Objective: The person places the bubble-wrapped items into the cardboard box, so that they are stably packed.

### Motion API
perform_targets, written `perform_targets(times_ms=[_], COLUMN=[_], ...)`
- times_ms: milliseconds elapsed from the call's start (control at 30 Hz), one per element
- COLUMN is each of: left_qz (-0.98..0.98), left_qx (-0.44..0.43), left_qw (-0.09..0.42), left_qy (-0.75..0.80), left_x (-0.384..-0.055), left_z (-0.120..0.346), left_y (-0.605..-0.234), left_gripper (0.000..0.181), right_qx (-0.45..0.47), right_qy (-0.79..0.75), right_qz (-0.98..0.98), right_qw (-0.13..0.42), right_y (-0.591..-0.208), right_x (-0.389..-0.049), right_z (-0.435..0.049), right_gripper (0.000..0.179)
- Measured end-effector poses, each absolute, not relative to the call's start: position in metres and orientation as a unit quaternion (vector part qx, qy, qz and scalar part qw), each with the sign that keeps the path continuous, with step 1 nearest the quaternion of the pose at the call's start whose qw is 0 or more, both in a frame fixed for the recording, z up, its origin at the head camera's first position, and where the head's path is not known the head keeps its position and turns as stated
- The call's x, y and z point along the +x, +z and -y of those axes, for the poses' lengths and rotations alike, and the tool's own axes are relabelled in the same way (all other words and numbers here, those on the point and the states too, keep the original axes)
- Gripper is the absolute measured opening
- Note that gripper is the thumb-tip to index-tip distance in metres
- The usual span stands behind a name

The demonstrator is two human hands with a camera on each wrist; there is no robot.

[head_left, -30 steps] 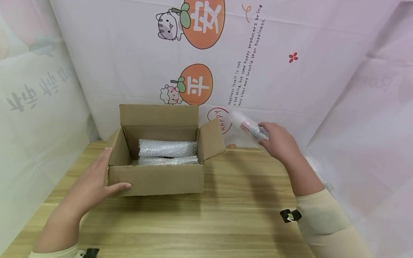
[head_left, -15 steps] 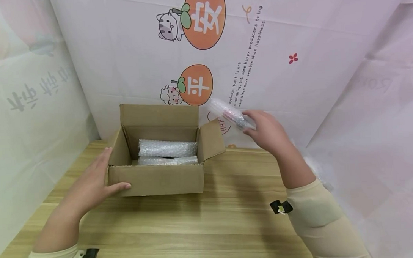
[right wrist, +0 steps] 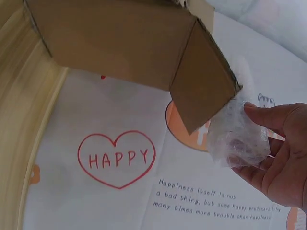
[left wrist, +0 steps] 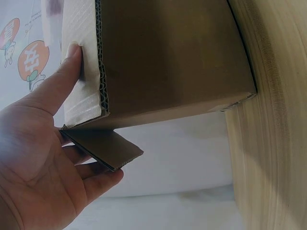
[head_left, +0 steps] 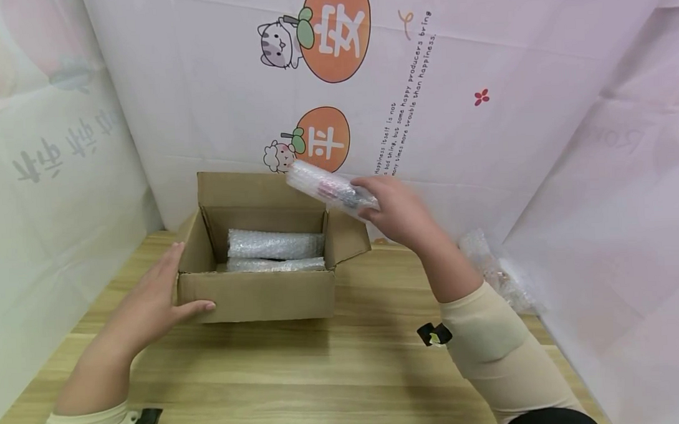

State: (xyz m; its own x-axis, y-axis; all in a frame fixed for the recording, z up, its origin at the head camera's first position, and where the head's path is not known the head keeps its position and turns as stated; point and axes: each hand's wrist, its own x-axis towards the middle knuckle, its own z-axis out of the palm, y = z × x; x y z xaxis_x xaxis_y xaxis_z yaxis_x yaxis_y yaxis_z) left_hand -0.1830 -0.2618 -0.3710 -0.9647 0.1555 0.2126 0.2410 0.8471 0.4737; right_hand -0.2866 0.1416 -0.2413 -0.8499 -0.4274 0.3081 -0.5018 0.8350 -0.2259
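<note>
The packing looks, in my judgement, a little over halfway. Two bubble-wrapped rolls lie inside the cardboard box (head_left: 256,297), the far roll (head_left: 276,244) and the near roll (head_left: 276,265) side by side, running left to right. The held roll (head_left: 323,186) is not yet in: the right hand (head_left: 398,211) pinches its right end between thumb and fingers, over the box's far right corner, with something pink and dark showing through the wrap. Whether it touches the right flap (head_left: 347,234) I cannot tell.

The left hand (head_left: 157,299) holds the box's near left corner — thumb along the near wall, the other fingers behind the left flap (left wrist: 108,147). A bubble-wrapped bundle (head_left: 513,284) remains at the right, partly behind the forearm — one piece or more, I cannot tell. The box stands open, so closing it also seems left.
</note>
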Motion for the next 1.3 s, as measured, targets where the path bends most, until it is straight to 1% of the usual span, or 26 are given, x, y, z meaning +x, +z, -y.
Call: perform_targets(times_ms=[333, 633, 800, 967, 1300], left_qz=[0.958, 0.959, 0.96, 0.959, 0.959], left_qx=[-0.1, -0.103, -0.099, -0.1, -0.101], left_qw=[0.084, 0.083, 0.075, 0.08, 0.079], left_qy=[-0.254, -0.251, -0.252, -0.253, -0.255], left_x=[-0.184, -0.186, -0.187, -0.187, -0.184], left_z=[0.262, 0.262, 0.262, 0.264, 0.263], left_y=[-0.371, -0.37, -0.371, -0.372, -0.371], left_gripper=[0.126, 0.126, 0.127, 0.127, 0.126], right_qx=[0.323, 0.395, 0.399, 0.39, 0.367], right_qy=[0.124, 0.09, 0.061, 0.047, 0.04], right_qz=[0.932, 0.914, 0.915, 0.919, 0.926], right_qw=[0.11, 0.035, 0.006, -0.026, -0.077], right_y=[-0.236, -0.25, -0.261, -0.272, -0.291], right_x=[-0.283, -0.286, -0.292, -0.3, -0.318], right_z=[-0.103, -0.07, -0.055, -0.043, -0.031], right_gripper=[0.053, 0.05, 0.049, 0.048, 0.052])
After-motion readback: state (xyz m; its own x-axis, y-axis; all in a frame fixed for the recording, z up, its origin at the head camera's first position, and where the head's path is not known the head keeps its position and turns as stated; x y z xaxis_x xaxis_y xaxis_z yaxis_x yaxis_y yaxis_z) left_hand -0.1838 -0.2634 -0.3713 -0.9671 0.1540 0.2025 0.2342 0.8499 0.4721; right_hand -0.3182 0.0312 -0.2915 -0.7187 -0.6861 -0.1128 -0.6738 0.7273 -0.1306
